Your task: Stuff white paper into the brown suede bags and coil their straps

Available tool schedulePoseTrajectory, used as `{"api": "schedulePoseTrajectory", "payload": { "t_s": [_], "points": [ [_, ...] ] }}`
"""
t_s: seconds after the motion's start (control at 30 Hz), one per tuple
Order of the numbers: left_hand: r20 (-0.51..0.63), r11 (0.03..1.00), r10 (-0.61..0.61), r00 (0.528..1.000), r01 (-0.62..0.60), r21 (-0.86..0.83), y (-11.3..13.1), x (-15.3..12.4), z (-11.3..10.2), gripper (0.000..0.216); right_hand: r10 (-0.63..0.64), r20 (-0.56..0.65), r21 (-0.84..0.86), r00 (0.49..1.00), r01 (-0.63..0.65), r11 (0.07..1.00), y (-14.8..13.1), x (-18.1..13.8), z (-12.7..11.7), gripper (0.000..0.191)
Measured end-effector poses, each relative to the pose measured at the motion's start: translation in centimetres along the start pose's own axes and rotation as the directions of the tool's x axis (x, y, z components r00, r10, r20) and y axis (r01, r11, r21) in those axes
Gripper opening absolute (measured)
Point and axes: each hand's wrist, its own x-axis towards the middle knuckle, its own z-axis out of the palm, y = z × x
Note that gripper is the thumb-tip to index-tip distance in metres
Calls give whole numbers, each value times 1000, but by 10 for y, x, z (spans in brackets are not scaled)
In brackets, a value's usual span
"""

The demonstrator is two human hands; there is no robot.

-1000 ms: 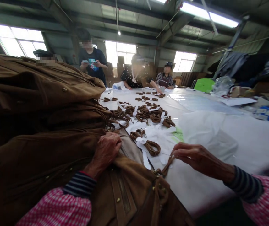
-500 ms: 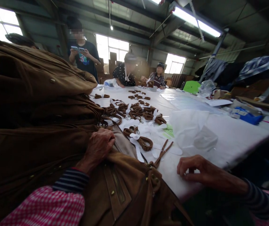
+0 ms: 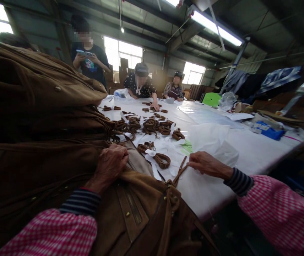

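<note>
A brown bag [image 3: 144, 199] with a small zip and brass studs lies in front of me, its grey lining [image 3: 138, 160] showing at the opening. My left hand [image 3: 112, 160] is closed on the bag's upper edge, fingers curled over it. At the bag's right corner two thin leather strap ends [image 3: 180, 174] stick out over the table. My right hand [image 3: 207, 164] pinches the tip of one of them between thumb and fingers. Beside the opening lies a coiled brown strap [image 3: 159, 160] with a white paper band.
More brown bags [image 3: 42, 81] are stacked high on the left. Several bundled straps [image 3: 149, 122] lie mid-table. Crumpled white plastic [image 3: 210, 142] is on the right, a blue packet [image 3: 269, 131] farther off. A co-worker's hand [image 3: 155, 106] touches a far strap bundle; other people are behind the table.
My right hand has moved forward and left to the strap ends and closed on one. My left hand stays on the bag. The co-worker's hand has come down to the straps.
</note>
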Motion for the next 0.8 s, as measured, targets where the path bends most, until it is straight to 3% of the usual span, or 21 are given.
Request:
{"api": "schedulePoseTrajectory", "payload": {
  "t_s": [0.1,0.23,0.37,0.43,0.5,0.67,0.8],
  "points": [
    [-2,1000,-3,1000,3,10,1,0,-2,14,45,52,-64,998,-41,997,-1,9,10,17],
    [30,999,-25,999,26,-21,2,0,-6,19,74,121,135,990,-91,987,9,5,19,15],
    [68,985,-113,991,121,-120,0,0,-6,20,-8,-50,256,999,20,967,8,5,14,14],
    [85,977,-165,983,175,-125,-1,0,-6,18,-65,-134,307,989,104,946,-11,11,9,18],
    [101,965,-217,971,229,-127,-1,0,-8,15,-122,-143,366,982,167,916,-43,21,6,20],
    [156,912,-331,931,358,-200,3,0,-22,14,-257,35,481,966,209,852,-136,62,31,14],
    [184,869,-386,904,424,-256,7,0,-29,16,-229,92,380,969,178,907,-167,100,65,17]
  ]
}}
